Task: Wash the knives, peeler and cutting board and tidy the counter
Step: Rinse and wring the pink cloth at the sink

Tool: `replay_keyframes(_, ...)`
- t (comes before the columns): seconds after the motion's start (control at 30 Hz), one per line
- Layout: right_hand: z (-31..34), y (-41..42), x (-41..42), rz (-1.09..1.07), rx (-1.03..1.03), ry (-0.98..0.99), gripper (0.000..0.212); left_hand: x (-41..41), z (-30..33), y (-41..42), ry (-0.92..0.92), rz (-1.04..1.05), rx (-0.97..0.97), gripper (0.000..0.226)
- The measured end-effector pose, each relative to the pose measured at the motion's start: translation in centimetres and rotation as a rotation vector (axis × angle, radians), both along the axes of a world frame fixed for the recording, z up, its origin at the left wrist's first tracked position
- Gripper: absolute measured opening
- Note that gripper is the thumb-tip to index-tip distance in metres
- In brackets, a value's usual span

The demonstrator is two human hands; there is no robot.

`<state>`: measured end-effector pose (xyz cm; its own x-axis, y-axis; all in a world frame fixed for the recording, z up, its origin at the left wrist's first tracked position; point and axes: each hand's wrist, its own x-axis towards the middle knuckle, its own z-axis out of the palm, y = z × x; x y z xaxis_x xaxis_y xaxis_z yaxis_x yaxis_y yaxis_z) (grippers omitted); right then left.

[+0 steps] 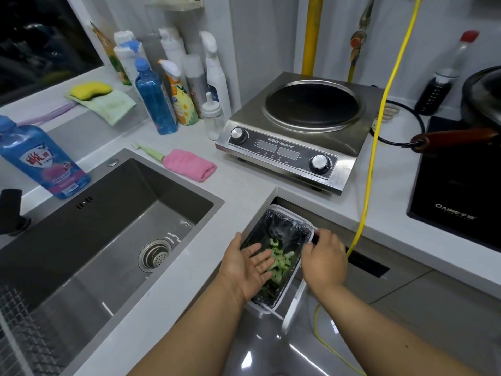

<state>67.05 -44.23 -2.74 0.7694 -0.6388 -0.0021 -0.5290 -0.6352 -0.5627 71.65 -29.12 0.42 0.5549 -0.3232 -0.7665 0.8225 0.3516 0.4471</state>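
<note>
Two hands over one bin point(294, 297): left hand point(245, 264) flat; right hand point(324, 260) pinching rim.

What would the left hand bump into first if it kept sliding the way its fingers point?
Probably the right hand. The left hand lies open over the green peel scraps in the lined bin, fingers pointing right across it. Depth is unclear, so it might meet the bin's far rim instead.
</note>
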Motion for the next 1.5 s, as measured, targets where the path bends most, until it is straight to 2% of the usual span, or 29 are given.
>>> replay_keyframes(0.1, -0.3, 0.2, -0.9, -0.099, 0.174, 0.125, 0.050, -0.1, 0.2, -0.1, 0.002, -0.017, 0.000, 0.070)
replay_keyframes(0.17, -0.2, 0.8, -1.2, -0.110, 0.233, 0.177, 0.049, -0.1, 0.5, -0.1, 0.002, -0.025, -0.004, 0.067)
replay_keyframes(0.5, 3.3, 3.9, 0.0, -0.078, 0.146, 0.147, 0.045, 0.5, 1.3, 1.1, 0.008, -0.034, -0.044, 0.050)
replay_keyframes(0.67, 4.8, 4.7, 0.8, -0.030, 0.205, 0.136, 0.046, 0.8, 1.4, 1.7, 0.009, -0.081, -0.017, 0.044)
replay_keyframes(0.77, 5.1, 5.4, 1.4, 0.021, 0.315, 0.084, 0.045, 1.0, 1.6, 1.9, -0.001, -0.135, 0.007, 0.043)
replay_keyframes(0.87, 4.8, 6.2, 2.3, 0.112, 0.517, 0.056, 0.044, 1.3, 1.4, 2.1, -0.021, -0.163, 0.045, 0.042)
replay_keyframes(1.0, 4.4, 7.2, 2.9, 0.250, 0.664, 0.211, 0.050, 2.0, 1.1, 2.8, -0.053, -0.142, 0.080, 0.041)
replay_keyframes(1.1, 4.7, 7.4, 2.9, 0.274, 0.644, 0.267, 0.047, 2.5, 1.4, 3.5, -0.082, -0.108, 0.087, 0.036)
replay_keyframes(1.3, 6.4, 9.0, 5.2, 0.245, 0.517, -0.033, 0.033, 4.3, 3.6, 5.8, -0.183, -0.004, 0.066, 0.032)
replay_keyframes(1.5, 8.8, 13.3, 8.3, 0.345, 0.433, -0.091, 0.029, 5.9, 6.4, 10.1, -0.284, 0.066, 0.088, 0.032)
